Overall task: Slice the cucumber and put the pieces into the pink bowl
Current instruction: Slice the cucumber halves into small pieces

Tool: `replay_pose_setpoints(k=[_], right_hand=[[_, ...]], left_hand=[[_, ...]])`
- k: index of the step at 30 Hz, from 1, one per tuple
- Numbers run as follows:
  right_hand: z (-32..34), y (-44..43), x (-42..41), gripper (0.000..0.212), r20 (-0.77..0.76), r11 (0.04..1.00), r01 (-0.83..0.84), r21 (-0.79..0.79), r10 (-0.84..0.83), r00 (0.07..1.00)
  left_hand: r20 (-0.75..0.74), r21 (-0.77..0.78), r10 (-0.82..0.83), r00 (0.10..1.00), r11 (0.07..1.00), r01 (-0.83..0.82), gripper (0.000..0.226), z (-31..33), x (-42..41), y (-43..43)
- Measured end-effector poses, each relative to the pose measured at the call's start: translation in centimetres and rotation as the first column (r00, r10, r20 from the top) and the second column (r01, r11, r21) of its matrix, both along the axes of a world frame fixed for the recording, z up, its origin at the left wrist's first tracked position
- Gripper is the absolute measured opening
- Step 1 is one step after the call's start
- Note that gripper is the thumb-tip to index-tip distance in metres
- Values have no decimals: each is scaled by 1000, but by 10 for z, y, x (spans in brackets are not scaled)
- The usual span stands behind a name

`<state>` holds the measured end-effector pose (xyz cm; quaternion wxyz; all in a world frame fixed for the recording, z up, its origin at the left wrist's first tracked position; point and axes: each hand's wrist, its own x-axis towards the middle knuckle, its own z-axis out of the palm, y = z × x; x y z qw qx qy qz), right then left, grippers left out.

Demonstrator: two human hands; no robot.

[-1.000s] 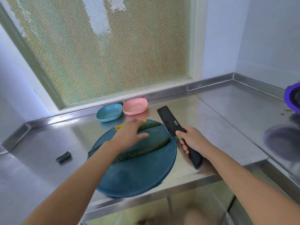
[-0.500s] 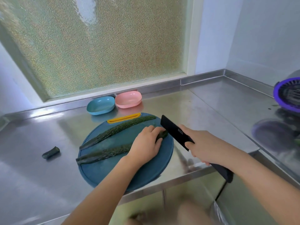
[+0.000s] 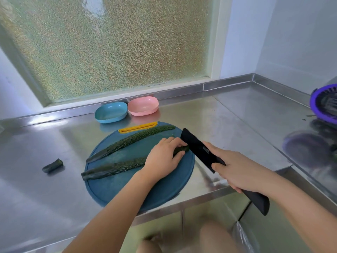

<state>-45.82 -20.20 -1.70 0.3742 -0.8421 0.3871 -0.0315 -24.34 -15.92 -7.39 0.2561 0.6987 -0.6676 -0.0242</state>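
Note:
Two long cucumber halves lie on the round blue cutting board point(image 3: 116, 187). The far half point(image 3: 131, 140) lies untouched near the yellow handle slot. My left hand point(image 3: 162, 157) holds down the right end of the near half point(image 3: 113, 168), fingers curled over it. My right hand point(image 3: 238, 170) grips a black knife point(image 3: 198, 148); its blade stands right beside the near half's right tip, close to my left fingertips. The pink bowl point(image 3: 143, 106) sits empty behind the board.
A blue bowl point(image 3: 110, 112) sits left of the pink one. A cut cucumber end point(image 3: 52, 165) lies on the steel counter point(image 3: 228, 117) left of the board. A purple basket point(image 3: 324, 103) stands at the far right. The counter's front edge runs just below the board.
My left hand came down from above the board onto the near half's right end. The knife swung in from the counter to that end. In the last half second little moved.

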Motion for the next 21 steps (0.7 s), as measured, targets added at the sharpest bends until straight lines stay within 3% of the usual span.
replay_pose_setpoints(k=[11,21], right_hand=[[15,1,-3,63,-95,992,-39,-121,28,995],[14,-5,-1,63,-82,998,-30,-61,25,996]], left_hand=[[7,14,0,1000,1000,0,24,2,-2,2],[19,35,9,1000,999,-10,24,3,-3,1]])
